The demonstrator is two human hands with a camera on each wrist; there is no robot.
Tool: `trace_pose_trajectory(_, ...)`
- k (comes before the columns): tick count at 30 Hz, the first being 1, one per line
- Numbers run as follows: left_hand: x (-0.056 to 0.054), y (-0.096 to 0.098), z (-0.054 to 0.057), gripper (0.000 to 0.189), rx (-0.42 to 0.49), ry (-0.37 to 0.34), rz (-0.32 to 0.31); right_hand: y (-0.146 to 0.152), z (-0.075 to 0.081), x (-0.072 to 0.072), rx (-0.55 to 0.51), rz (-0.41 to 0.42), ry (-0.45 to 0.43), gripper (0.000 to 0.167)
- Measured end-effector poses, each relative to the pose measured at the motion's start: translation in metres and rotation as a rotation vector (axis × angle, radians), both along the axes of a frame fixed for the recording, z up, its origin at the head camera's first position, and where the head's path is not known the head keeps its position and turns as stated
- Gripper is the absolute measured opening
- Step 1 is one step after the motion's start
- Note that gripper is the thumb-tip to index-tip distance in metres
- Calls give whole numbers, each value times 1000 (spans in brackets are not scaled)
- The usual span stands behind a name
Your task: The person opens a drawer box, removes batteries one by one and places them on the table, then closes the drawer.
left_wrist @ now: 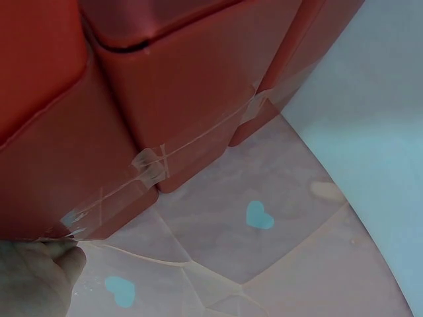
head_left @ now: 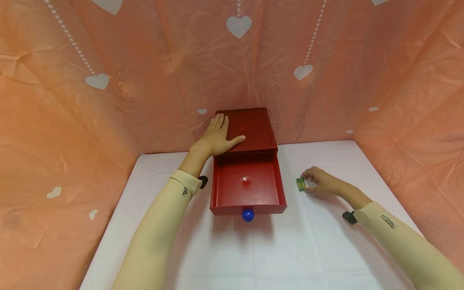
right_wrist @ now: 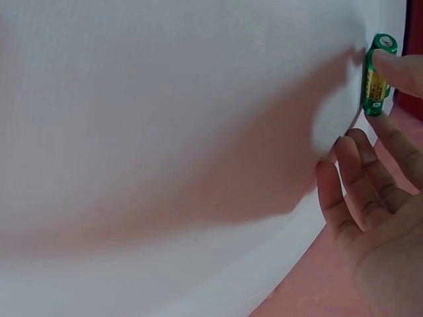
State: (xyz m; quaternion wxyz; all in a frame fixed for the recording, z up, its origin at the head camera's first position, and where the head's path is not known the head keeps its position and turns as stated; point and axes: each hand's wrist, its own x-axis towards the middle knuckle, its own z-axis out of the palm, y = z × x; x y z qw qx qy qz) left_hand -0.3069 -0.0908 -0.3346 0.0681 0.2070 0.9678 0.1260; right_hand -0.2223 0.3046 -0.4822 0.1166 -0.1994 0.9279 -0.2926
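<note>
My left hand [head_left: 216, 139] lies spread on the top left of a red drawer box [head_left: 251, 128], fingers straight and thumb out to the side. Below that top, the box's red drawer [head_left: 248, 189] is pulled out, with nothing inside and a blue round knob [head_left: 248, 215] on its front. To the right of the drawer, my right hand [head_left: 324, 182] pinches a small row of green and yellow batteries [head_left: 301, 184] by the ends between thumb and forefinger. Its other fingers hang loosely bent in the right wrist view, where the thumb partly covers the batteries [right_wrist: 375, 92].
A white cloth [head_left: 290, 249] covers the table. Orange sheeting with white hearts [head_left: 174, 80] hangs behind and along both sides, and the box stands close to the back sheet. Clear tape [left_wrist: 151, 166] runs along the box's side in the left wrist view.
</note>
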Motion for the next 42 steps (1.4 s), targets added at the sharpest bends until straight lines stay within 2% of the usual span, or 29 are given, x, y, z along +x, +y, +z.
trace_pose_trajectory(21,-1,0,-1,108,-5,8,-2,4,0,3,1,-5,-36,56)
trace_pose_trajectory(28,-3,-1,-2,108,3,7,-5,2,8,8,-56,10,50,53)
trace_pose_trajectory(34,-4,-1,-3,108,-6,10,-8,-6,18,15,-91,4,89,49)
trace_pose_trajectory(42,-4,-1,-2,108,-9,8,-12,-18,28,24,-127,36,222,46)
